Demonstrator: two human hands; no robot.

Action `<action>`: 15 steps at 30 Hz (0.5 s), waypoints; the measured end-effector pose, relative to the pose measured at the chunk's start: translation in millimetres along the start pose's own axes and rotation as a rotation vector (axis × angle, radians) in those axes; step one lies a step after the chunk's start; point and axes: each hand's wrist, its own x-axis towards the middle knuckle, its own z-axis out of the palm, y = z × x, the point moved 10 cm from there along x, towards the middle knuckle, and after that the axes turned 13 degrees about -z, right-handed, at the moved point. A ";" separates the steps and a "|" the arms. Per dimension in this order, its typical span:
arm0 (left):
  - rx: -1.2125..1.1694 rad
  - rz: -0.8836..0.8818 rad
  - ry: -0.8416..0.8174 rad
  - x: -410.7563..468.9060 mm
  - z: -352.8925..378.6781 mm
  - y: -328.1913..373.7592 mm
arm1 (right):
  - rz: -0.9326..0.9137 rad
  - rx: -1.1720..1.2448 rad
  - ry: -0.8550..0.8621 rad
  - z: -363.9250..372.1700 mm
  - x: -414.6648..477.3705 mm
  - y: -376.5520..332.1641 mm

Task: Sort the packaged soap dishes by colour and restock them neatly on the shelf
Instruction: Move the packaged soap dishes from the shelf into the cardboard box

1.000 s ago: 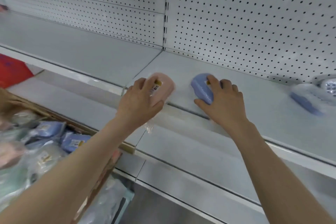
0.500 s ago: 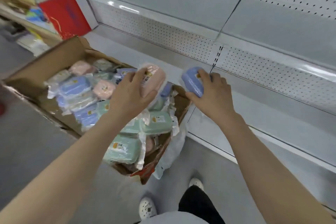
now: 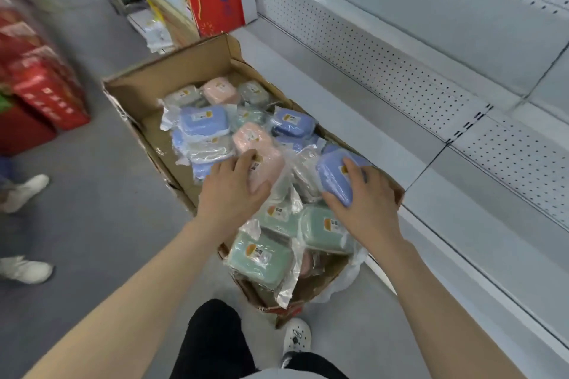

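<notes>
This looks like the picking step. The person stands over the cardboard box (image 3: pixel 172 74) on the floor, which is full of wrapped soap dishes in pink, blue, green and grey, all mixed up.

The left hand (image 3: pixel 234 194) is curled round a pink soap dish (image 3: pixel 264 163). Its fingers lie over the top and its thumb is tucked at the near side, so it has a real grip. The right hand (image 3: pixel 366 206) is curled round a blue soap dish (image 3: pixel 334 177) in the same way, with a finger resting by the sticker. Both dishes are in clear bags and sit just above the pile in the box, near its right end. I cannot tell if they are touching the ones under them.

The shelf (image 3: pixel 348 114) is just beside the box, on the right. None of the shelf seen here has any dishes on it.

Next, I think both dishes need to go up to the shelf, pink with pink and blue with blue (one colour in each hand makes that easy). The bags are slippery and baggy, so the grip should be on the hard dish, not the loose plastic. The green soap dishes (image 3: pixel 261 255) near the person's feet wait their turn.
</notes>
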 end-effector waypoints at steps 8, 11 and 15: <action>0.010 0.050 0.065 108.3 -34.7 -87.0 | 0.003 0.015 0.012 32.0 95.9 -49.1; 0.015 0.075 0.082 168.1 -50.6 -134.4 | 0.047 0.027 0.033 50.0 136.6 -80.2; 0.058 0.057 0.023 250.0 -55.1 -200.7 | 0.062 0.016 -0.010 80.6 199.0 -118.2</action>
